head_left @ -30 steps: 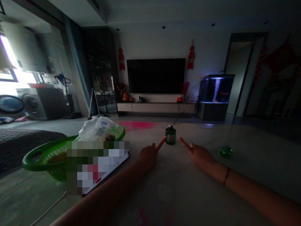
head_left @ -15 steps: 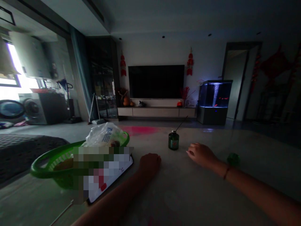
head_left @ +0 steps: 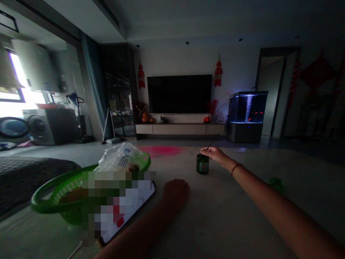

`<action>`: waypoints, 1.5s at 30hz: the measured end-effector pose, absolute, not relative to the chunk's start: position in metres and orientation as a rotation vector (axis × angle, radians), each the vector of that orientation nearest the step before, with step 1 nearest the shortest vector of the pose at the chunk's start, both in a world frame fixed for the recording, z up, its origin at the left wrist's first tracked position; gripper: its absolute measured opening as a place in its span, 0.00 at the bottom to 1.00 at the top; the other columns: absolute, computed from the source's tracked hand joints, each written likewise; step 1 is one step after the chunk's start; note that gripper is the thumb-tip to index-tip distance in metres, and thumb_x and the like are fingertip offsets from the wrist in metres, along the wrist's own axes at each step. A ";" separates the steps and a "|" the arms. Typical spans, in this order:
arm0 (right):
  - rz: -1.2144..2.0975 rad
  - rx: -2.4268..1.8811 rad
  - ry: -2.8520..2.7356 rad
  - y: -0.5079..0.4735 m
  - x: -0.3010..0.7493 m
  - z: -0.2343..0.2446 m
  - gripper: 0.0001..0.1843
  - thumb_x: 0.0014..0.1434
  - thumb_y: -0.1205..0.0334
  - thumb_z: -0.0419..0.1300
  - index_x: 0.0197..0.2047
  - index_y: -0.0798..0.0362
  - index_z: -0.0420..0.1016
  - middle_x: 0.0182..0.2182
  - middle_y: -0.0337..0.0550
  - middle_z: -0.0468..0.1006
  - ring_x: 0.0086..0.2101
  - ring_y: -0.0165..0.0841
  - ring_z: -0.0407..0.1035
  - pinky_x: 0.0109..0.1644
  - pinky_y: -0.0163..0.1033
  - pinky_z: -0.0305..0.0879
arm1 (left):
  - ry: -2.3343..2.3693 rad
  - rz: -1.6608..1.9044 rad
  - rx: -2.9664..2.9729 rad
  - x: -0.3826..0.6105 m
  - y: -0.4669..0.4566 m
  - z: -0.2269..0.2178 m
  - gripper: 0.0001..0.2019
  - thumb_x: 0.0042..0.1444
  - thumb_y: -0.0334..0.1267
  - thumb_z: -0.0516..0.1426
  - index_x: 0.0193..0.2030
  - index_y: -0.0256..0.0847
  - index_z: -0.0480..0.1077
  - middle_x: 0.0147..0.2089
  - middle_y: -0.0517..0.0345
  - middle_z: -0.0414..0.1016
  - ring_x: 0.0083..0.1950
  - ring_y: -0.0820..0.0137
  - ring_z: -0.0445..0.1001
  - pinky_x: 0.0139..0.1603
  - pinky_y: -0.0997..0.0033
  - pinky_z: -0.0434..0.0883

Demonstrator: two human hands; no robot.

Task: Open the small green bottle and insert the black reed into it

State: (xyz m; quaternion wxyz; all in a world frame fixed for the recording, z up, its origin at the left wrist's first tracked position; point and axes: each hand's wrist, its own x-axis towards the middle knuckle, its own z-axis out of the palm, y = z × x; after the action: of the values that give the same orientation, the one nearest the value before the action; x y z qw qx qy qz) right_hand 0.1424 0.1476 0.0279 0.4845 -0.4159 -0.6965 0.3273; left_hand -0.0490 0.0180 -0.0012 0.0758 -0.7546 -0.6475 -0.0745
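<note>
A dark green glass reed diffuser bottle (head_left: 202, 166) with a label stands upright on the table (head_left: 229, 216), one thin dark stick (head_left: 214, 139) leaning out of its top to the right. My right hand (head_left: 212, 153) is at the bottle's neck, fingers pinched round it; they hide the neck and the stick's lower part. Nearer to me, my left hand (head_left: 176, 190) rests on the table as a loose fist, with nothing seen in it. Beyond my right forearm lies a green glass-like lump (head_left: 276, 183), perhaps a stopper, partly hidden by the arm.
On the left sits a green plastic basket (head_left: 44, 208) holding a clear plastic bag (head_left: 118, 156). A phone (head_left: 129, 212) with a lit, blurred-out screen leans against the basket, close to my left forearm. Farther off are a television (head_left: 179, 94) and a lit fish tank (head_left: 246, 108).
My right hand has moved left and forward from the table to the bottle's neck and closed there. My left hand stays resting as a fist. The view has shifted slightly.
</note>
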 end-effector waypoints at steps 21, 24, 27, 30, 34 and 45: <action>0.230 -1.116 -1.948 0.140 0.151 0.049 0.12 0.50 0.60 0.55 0.30 0.56 0.78 0.32 0.45 0.78 0.34 0.35 0.71 0.36 0.35 0.64 | -1.965 -0.200 -2.269 -0.047 0.017 0.001 0.21 0.57 0.41 0.39 0.36 0.39 0.72 0.35 0.49 0.75 0.37 0.63 0.73 0.36 0.66 0.66; 0.230 -1.151 -1.904 0.132 0.149 0.060 0.13 0.51 0.59 0.55 0.31 0.57 0.77 0.29 0.45 0.79 0.27 0.32 0.70 0.28 0.32 0.62 | -1.966 -0.196 -2.260 -0.048 0.017 0.000 0.21 0.57 0.42 0.39 0.36 0.39 0.72 0.35 0.49 0.75 0.37 0.63 0.73 0.37 0.66 0.66; 0.239 -1.078 -1.841 0.124 0.151 0.076 0.15 0.51 0.57 0.55 0.33 0.59 0.77 0.25 0.45 0.78 0.23 0.30 0.68 0.24 0.32 0.61 | -1.954 -0.198 -2.265 -0.048 0.018 -0.001 0.21 0.58 0.42 0.39 0.36 0.40 0.72 0.36 0.49 0.75 0.37 0.64 0.73 0.37 0.66 0.66; 0.236 -0.984 -1.734 0.117 0.161 0.095 0.16 0.50 0.56 0.56 0.33 0.60 0.76 0.23 0.45 0.76 0.22 0.29 0.68 0.25 0.32 0.62 | -1.943 -0.207 -2.268 -0.048 0.018 -0.001 0.20 0.58 0.42 0.40 0.36 0.40 0.71 0.36 0.50 0.75 0.38 0.65 0.72 0.38 0.66 0.65; 0.309 -0.931 -1.627 0.103 0.184 0.116 0.15 0.47 0.56 0.59 0.32 0.59 0.76 0.24 0.44 0.76 0.23 0.28 0.68 0.28 0.34 0.66 | -1.935 -0.220 -2.264 -0.048 0.018 -0.002 0.21 0.58 0.42 0.39 0.36 0.39 0.71 0.35 0.49 0.74 0.37 0.64 0.72 0.37 0.65 0.65; 1.229 -1.299 -2.221 0.074 0.233 0.105 0.13 0.40 0.55 0.64 0.26 0.57 0.75 0.22 0.42 0.76 0.22 0.28 0.69 0.29 0.35 0.68 | -1.931 -0.238 -2.250 -0.051 0.020 -0.002 0.19 0.58 0.44 0.40 0.35 0.42 0.71 0.35 0.52 0.75 0.37 0.65 0.72 0.35 0.69 0.63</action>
State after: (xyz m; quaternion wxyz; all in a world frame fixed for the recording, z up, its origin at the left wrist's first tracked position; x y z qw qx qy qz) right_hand 0.2334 0.0742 0.1045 0.1447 -0.4509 -0.7707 0.4264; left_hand -0.0506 0.0198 -0.0021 0.0834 -0.7538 -0.6470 -0.0796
